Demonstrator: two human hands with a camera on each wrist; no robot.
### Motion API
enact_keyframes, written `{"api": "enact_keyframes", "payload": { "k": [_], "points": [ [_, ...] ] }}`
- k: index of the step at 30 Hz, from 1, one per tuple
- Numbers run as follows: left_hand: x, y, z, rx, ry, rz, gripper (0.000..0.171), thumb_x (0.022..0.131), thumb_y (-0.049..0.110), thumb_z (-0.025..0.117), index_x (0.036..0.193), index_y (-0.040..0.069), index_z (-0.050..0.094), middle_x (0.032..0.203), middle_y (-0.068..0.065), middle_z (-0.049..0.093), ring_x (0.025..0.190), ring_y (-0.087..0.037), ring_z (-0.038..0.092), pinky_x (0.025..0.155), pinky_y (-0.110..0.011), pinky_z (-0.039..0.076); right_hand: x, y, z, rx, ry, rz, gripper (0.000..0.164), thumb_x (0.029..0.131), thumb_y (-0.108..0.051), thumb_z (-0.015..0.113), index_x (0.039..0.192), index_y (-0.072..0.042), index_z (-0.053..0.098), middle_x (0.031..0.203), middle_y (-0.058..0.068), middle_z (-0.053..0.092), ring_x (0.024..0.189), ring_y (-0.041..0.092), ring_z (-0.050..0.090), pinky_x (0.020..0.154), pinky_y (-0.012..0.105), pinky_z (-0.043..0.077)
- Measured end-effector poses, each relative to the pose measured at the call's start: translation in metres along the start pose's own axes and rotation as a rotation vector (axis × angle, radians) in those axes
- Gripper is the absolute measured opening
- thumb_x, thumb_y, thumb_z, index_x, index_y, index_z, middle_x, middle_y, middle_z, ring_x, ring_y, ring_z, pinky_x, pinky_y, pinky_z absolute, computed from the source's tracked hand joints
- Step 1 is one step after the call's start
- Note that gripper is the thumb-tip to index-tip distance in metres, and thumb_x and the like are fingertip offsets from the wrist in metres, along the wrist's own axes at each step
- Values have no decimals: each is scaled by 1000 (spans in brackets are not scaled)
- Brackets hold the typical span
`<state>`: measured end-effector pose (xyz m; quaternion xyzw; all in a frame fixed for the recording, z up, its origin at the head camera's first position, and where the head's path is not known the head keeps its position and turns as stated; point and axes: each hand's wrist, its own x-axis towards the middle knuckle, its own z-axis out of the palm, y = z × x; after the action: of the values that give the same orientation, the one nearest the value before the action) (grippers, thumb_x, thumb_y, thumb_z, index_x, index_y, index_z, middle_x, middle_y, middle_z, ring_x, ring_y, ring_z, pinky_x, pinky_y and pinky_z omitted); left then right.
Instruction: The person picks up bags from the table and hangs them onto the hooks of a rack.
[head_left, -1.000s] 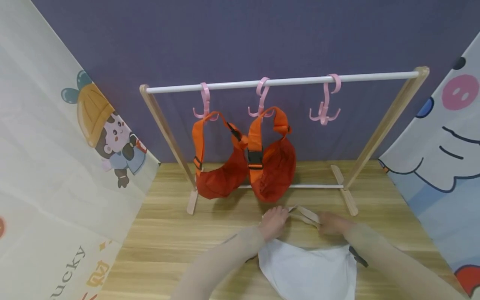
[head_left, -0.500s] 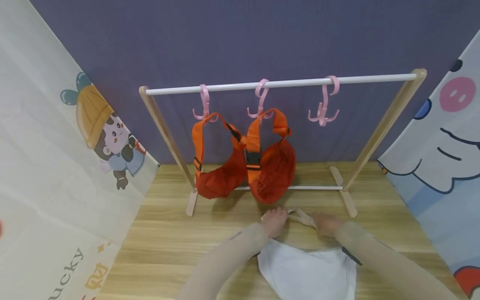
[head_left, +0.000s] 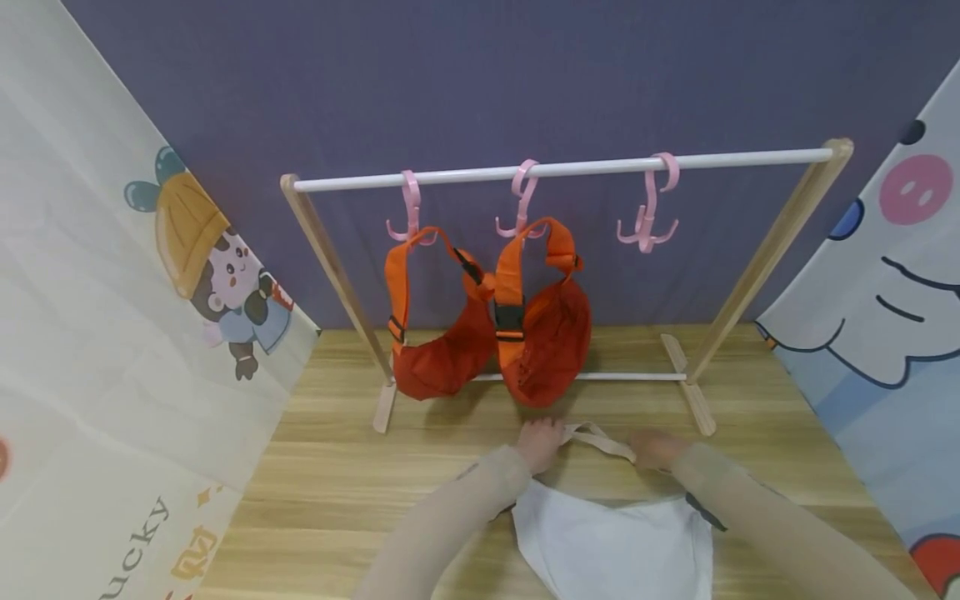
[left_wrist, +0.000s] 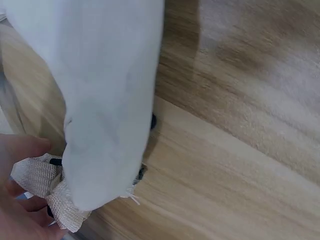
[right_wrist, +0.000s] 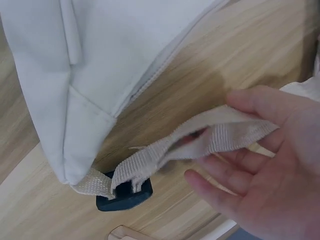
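Note:
A white waist bag (head_left: pixel 611 542) lies on the table at the bottom of the head view. Its beige strap (head_left: pixel 600 440) stretches between both hands beyond the bag. My left hand (head_left: pixel 540 443) grips the strap's left part; in the left wrist view its fingers (left_wrist: pixel 37 145) pinch bunched webbing beside the bag's end. The right hand (right_wrist: pixel 270 155) holds a doubled length of webbing between thumb and fingers. Close to that hand, a black buckle (right_wrist: pixel 125 195) joins the strap to the bag's corner. The bag's near edge falls outside the head view.
Behind the hands stands a wooden rack (head_left: pixel 772 258) with a white rail (head_left: pixel 465 176). An orange bag (head_left: pixel 442 362) and a second orange bag (head_left: pixel 555 342) hang from pink hooks. A third pink hook (head_left: pixel 647 217) carries nothing. Printed cloth walls flank the table.
My left hand has shifted slightly left, and more strap shows between the hands. The right hand has moved a little left since a second ago. The hanging bags stay put.

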<state>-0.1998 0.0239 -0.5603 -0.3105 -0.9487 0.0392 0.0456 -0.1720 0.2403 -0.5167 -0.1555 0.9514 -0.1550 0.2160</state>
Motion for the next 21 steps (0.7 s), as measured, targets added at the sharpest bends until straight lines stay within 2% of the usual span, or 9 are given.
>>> {"api": "enact_keyframes", "payload": {
  "k": [5,8,11,14,17,21],
  "points": [
    [-2,-2,-7,-126,13,-22,27,68,17,70,87,11,52,77,-2,56,70,-17,57,55,-26,42,0,-2,-3,62,38,-84,13,66,5,59,77,-1,54,66,1,47,58,15,44,54,30,41],
    [-2,-3,-12,-237,24,-26,26,67,16,70,86,10,53,73,-2,56,66,-17,57,52,-25,42,1,-2,-5,66,78,-149,8,69,3,59,76,1,56,63,-1,46,54,12,41,51,27,39],
    [-1,-3,-16,-364,37,-22,26,68,15,70,86,8,53,72,-1,55,66,-15,56,52,-24,42,2,-2,-6,125,96,-159,7,68,3,60,74,2,58,58,-3,45,49,8,37,45,22,35],
    [0,-3,-19,-470,44,-3,27,68,14,70,87,7,52,74,0,52,69,-14,55,58,-22,43,3,0,-7,176,114,-174,8,66,6,60,74,3,60,56,-5,47,47,5,36,42,20,35],
    [0,-2,-22,-535,52,11,28,69,13,71,89,7,52,74,2,51,71,-12,53,63,-20,43,2,2,-9,179,138,-206,6,66,6,59,72,3,61,56,-4,50,47,4,38,43,21,37],
    [1,1,-28,-604,41,2,27,70,12,71,90,6,54,72,2,51,66,-11,50,59,-19,41,1,4,-14,209,138,-210,5,70,4,58,73,4,62,59,-2,52,48,5,40,44,22,38]
  ]
}}
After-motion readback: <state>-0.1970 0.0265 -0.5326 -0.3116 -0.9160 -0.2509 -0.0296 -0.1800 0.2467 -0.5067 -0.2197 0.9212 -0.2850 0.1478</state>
